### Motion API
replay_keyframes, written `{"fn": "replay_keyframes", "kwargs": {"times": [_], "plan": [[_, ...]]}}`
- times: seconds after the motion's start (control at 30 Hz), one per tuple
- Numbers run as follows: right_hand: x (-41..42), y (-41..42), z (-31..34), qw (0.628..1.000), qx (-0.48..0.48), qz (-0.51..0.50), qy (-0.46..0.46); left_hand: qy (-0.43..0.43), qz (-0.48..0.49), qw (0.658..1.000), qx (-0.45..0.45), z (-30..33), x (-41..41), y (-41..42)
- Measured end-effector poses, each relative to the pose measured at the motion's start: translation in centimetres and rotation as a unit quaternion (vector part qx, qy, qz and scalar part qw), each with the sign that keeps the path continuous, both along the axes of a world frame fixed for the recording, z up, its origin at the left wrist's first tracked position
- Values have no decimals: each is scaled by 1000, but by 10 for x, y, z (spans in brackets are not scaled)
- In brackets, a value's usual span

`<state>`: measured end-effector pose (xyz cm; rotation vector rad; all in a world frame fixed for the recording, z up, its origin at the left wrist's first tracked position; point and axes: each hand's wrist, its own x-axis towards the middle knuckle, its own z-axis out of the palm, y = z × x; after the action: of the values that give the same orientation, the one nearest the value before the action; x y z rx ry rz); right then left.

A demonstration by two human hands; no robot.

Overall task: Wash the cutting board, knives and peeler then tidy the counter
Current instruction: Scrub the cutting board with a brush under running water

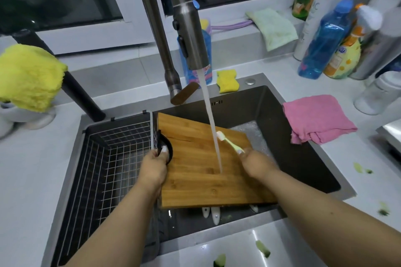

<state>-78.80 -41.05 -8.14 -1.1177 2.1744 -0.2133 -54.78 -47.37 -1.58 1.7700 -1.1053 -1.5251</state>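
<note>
Head view: at frame centre the wooden cutting board (pixel 201 162) lies tilted across the sink (pixel 303 158), its near edge resting by the front rim. Water from the faucet (pixel 191 34) strikes the board just right of its middle. The left hand (pixel 155 168) grasps the board's left edge at the black ring handle (pixel 167 149), fingers curled round it. The right hand (pixel 258 163) pinches a small green brush (pixel 229 141), bristles touching the stream. Below the board's near edge, 3 white handles (pixel 214 214) poke out; I judge them the knives and peeler, not yet washed. Lower right, green peel scraps (pixel 262 248) dot the counter (pixel 26 180).

Risks, as I judge them: wet wood could slip from a 1-handed grip and drop onto the blades beneath; reaching under blind could cut fingers; the stream may splash onto the counter.
</note>
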Motion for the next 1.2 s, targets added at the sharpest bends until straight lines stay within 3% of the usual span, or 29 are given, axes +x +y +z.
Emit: {"fn": "replay_keyframes", "kwargs": {"times": [0.13, 0.3, 0.47, 0.6, 0.63, 0.77, 0.83, 0.9, 1.07, 1.13, 1.2], "plan": [[33, 2, 6, 999, -10, 37, -16, 9, -10, 1000, 5, -6, 0, -2], [94, 4, 17, 984, -75, 98, -127, 26, -18, 999, 26, -10, 1, -5], [78, -22, 1, 995, -12, -59, -83, 58, -22, 997, 52, -16, 7, -10], [102, -14, 11, 975, -59, 38, -211, 82, -23, 995, 58, -24, 11, -16], [104, -17, 11, 974, -62, 52, -210, 89, -26, 994, 58, -26, 11, -17], [81, -30, 7, 985, -40, -78, -146, 98, -31, 993, 58, -28, 12, -18], [86, -25, 13, 994, -31, 39, -93, 100, -34, 993, 50, -29, 12, -18], [103, -27, 21, 986, -61, 93, -123, 109, -42, 992, 37, -30, 12, -19], [104, -56, 25, 986, -38, 0, -164, 132, -51, 989, 37, -27, 12, -17], [108, -50, 29, 992, -2, 32, -124, 131, -56, 989, 42, -28, 14, -18], [125, -47, 32, 986, -22, 65, -154, 128, -64, 989, 38, -30, 17, -20]]}}
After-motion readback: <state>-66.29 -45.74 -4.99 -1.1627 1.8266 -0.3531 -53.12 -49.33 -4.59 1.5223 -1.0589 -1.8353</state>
